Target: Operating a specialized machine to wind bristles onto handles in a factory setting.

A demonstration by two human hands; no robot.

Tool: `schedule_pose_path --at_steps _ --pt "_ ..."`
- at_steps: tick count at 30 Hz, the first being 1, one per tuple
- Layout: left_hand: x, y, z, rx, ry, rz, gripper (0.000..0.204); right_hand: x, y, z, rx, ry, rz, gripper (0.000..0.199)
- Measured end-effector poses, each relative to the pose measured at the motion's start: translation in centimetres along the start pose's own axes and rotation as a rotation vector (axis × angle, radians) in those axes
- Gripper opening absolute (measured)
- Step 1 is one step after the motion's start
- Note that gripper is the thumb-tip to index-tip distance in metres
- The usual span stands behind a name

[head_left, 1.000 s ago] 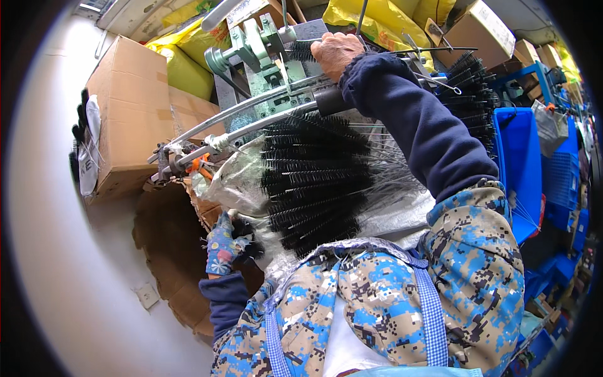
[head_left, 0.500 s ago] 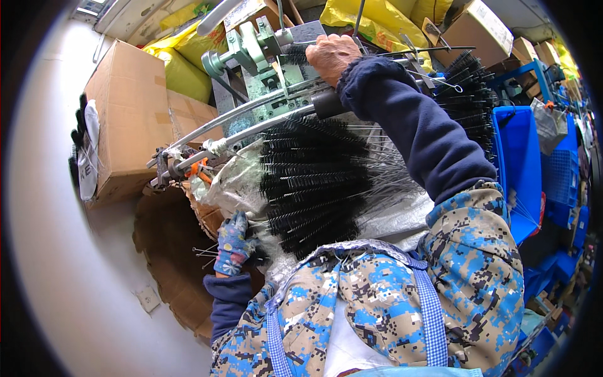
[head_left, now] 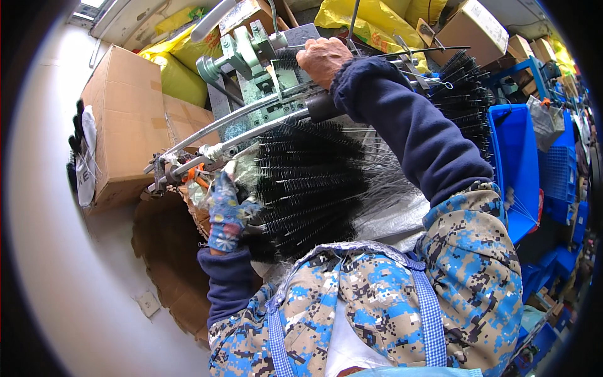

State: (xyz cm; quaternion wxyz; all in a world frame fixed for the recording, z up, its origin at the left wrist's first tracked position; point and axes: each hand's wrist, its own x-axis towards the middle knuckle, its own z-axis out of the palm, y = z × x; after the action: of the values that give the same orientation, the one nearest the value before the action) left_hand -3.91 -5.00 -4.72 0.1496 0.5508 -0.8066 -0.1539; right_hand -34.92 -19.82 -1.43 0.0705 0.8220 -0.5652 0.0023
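My bare right hand is closed at the green metal machine, its fingers curled down. What lies inside them is hidden; dark bristles show just left of it. My left hand, in a blue flowered glove, has its fingers stretched upward and its thumb apart. It is beside the left edge of a thick row of black wire brushes, whose bare wire stems fan to the right. Below the machine, two metal rails run slantwise, with a dark sleeve on the nearer one.
A worn cardboard container stands at the left, below a tall carton. More black brushes hang at the right, next to a blue bin. Yellow sacks and cartons are stacked behind.
My left hand has moved up along the brushes toward the rails, and its fingers now stretch upward. The right hand stays at the machine. The whole view has shifted slightly.
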Motion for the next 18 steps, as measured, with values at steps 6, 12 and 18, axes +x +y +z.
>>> schedule_pose_path --at_steps 6,12,18 --pt "-4.6 -3.4 -1.4 -0.181 -0.163 -0.341 0.093 -0.1 0.3 0.1 0.026 0.043 -0.028 0.015" --pt "-7.8 -4.0 -0.9 0.076 -0.261 -0.262 0.085 1.8 0.5 1.6 0.04 0.062 -0.059 0.015" --pt "-7.3 -3.1 0.7 -0.119 -0.244 -0.173 0.081 1.3 -0.3 1.4 -0.137 0.166 -0.078 0.012"
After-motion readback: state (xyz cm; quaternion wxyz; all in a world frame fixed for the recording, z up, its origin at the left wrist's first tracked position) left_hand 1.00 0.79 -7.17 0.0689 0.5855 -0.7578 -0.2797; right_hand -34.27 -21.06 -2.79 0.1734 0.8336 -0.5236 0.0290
